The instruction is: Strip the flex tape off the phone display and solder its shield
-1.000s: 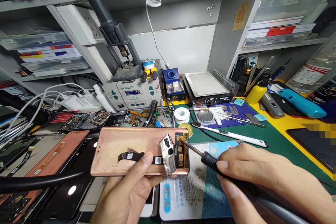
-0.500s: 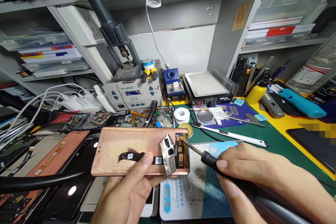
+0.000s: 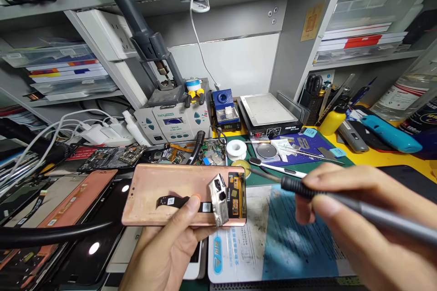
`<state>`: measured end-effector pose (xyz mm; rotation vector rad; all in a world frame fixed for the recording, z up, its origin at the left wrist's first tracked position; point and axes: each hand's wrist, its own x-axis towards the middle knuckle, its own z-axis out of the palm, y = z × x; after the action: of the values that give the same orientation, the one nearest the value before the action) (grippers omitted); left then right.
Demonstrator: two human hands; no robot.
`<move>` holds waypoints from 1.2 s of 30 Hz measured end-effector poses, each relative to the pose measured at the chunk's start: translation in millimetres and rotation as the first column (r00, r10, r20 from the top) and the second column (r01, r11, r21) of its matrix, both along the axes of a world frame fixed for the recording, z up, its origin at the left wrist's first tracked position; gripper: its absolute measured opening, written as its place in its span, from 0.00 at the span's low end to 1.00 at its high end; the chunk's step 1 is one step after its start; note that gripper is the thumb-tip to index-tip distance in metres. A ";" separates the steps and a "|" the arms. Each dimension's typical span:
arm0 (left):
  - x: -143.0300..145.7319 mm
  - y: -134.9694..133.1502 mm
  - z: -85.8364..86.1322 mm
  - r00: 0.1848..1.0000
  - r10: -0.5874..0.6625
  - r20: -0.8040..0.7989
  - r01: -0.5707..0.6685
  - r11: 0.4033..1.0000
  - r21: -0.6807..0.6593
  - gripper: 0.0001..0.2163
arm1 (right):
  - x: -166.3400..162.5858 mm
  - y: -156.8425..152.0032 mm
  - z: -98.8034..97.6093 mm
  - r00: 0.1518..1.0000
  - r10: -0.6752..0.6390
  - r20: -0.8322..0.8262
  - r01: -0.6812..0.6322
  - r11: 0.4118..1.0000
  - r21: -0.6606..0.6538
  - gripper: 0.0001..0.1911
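Note:
My left hand (image 3: 170, 248) is closed round the lower edge of a copper-backed phone screen panel (image 3: 145, 182), thumb on its black flex cable (image 3: 184, 202). A crumpled silver foil piece (image 3: 218, 200) lies across the cable near the panel's right end, beside a dark strip with gold contacts (image 3: 235, 191). In my right hand (image 3: 344, 204) is a soldering iron (image 3: 298, 186), gripped like a pen and blurred near its tip. That tip points left at the small tin of amber flux (image 3: 241, 167) behind the panel; whether it touches the flux I cannot tell.
A solder spool (image 3: 236, 150) and a white toothbrush (image 3: 278, 170) lie by the tin. Behind stand a rework station (image 3: 174, 122) and a hot plate (image 3: 269, 113). Phone panels (image 3: 85, 200) and a black hose (image 3: 58, 235) are at left. A printed mat (image 3: 252, 245) lies in front.
The soldering iron's tip has left the contacts at the panel's right end and moved up and right to the flux tin. My right hand has shifted right; the panel has barely moved.

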<state>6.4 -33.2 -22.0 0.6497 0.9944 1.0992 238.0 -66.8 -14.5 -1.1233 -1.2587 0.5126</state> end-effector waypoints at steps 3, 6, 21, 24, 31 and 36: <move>-3.0 -1.0 0.6 0.997 -0.054 -0.055 0.054 0.999 -0.004 0.10 | 11.0 16.4 4.5 0.942 0.093 -0.323 -0.130 0.987 -0.092 0.03; -5.7 -0.1 -0.1 0.991 -0.099 -0.091 0.100 0.995 0.012 0.14 | 14.7 31.9 10.7 0.832 0.064 -0.551 -0.202 0.960 -0.194 0.04; -18.1 15.6 8.7 0.704 -0.528 -0.476 0.561 0.824 -0.084 0.21 | 34.8 59.3 12.6 0.672 0.049 -0.739 -0.375 0.883 -0.283 0.10; -14.2 24.8 9.8 0.676 -0.537 -0.505 0.582 0.809 -0.081 0.19 | 43.2 62.3 13.6 0.638 0.069 -0.767 -0.410 0.873 -0.262 0.11; -1.1 43.4 29.2 0.440 -0.602 -0.666 0.670 0.714 -0.202 0.20 | 61.8 63.3 18.2 0.572 0.142 -0.808 -0.491 0.848 -0.199 0.11; 5.7 46.8 42.3 0.212 -0.525 -0.824 0.690 0.678 -0.255 0.23 | 65.9 65.9 15.7 0.564 0.168 -0.809 -0.510 0.841 -0.181 0.12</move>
<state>12.2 13.6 20.3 1.6993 1.2828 0.0114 303.9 -0.9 1.1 -0.7949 -0.5856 1.4556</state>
